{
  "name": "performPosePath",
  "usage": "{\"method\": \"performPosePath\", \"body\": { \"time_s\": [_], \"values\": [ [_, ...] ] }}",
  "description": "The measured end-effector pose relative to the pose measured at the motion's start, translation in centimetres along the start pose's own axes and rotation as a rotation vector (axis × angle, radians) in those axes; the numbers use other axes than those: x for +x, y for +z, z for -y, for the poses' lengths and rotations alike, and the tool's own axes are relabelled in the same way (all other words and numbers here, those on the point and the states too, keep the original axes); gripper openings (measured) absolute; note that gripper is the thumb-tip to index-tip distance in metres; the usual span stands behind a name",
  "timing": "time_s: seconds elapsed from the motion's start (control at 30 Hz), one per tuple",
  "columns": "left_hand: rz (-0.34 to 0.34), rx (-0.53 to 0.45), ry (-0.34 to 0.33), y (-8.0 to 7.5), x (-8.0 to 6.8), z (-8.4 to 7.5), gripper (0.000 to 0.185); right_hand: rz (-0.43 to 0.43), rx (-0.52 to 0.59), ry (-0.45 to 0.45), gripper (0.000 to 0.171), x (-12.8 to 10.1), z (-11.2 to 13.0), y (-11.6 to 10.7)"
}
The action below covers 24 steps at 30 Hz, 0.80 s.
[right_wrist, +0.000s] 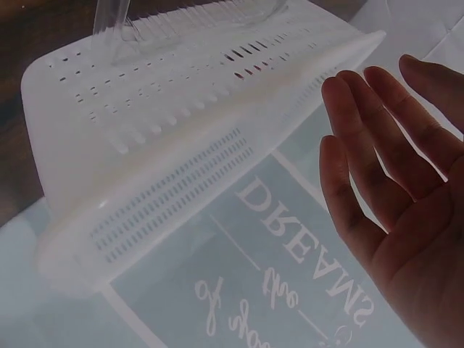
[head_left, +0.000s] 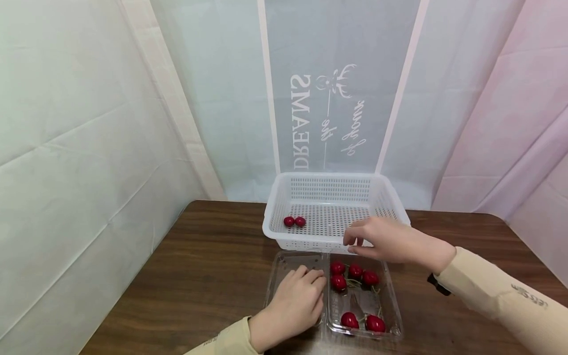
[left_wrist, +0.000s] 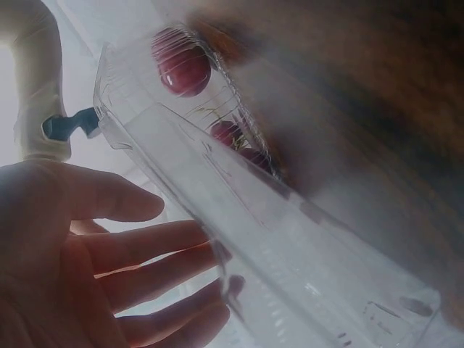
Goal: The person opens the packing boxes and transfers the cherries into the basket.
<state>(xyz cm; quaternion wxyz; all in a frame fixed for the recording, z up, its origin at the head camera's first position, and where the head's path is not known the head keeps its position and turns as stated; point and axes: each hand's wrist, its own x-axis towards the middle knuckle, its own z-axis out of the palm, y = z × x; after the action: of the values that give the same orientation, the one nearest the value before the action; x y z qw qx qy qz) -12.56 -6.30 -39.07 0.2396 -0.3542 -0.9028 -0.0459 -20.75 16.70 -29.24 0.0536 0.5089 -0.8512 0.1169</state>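
Observation:
A clear plastic clamshell box (head_left: 395, 310) lies unfolded on the table, with several red cherries (head_left: 338, 282) on green stems in its right half. My left hand (head_left: 295, 301) rests over the lid half (head_left: 280, 268); the left wrist view shows its fingertips (left_wrist: 217, 250) at the plastic, fingers loosely extended. Behind the box stands a white perforated basket (head_left: 269, 229), and two cherries (head_left: 300, 222) sit side by side at its left. Over the basket's front right rim hovers my right hand (head_left: 381, 239), its fingers (right_wrist: 362, 138) slightly bent with nothing between them.
The dark wooden table (head_left: 186, 276) reaches back to a printed fabric curtain (head_left: 341, 39) just behind the basket. Pale fabric (head_left: 80, 148) also hangs along the left side, and pinkish fabric (head_left: 501, 123) on the right.

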Motion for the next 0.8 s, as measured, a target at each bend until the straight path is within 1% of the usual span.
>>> {"method": "performPosePath", "body": {
  "time_s": [0.3, 0.4, 0.6, 0.8],
  "values": [
    [-0.002, -0.004, 0.001, -0.1, 0.0, 0.0, 0.018, -0.024, 0.005, 0.002, 0.005, -1.1, 1.0, 0.9],
    [-0.005, -0.006, 0.002, -0.1, 0.0, 0.0, 0.018, -0.028, 0.015, -0.008, 0.006, -1.4, 1.3, 1.5],
    [-0.011, 0.005, -0.001, 0.0, 0.0, 0.0, 0.018, -0.063, 0.032, -0.048, 0.007, -2.2, 1.9, 2.5],
    [-0.009, 0.005, -0.002, 0.0, 0.0, 0.0, 0.019, -0.052, 0.063, -0.040, 0.005, -2.7, 2.7, 3.4]
  ]
}}
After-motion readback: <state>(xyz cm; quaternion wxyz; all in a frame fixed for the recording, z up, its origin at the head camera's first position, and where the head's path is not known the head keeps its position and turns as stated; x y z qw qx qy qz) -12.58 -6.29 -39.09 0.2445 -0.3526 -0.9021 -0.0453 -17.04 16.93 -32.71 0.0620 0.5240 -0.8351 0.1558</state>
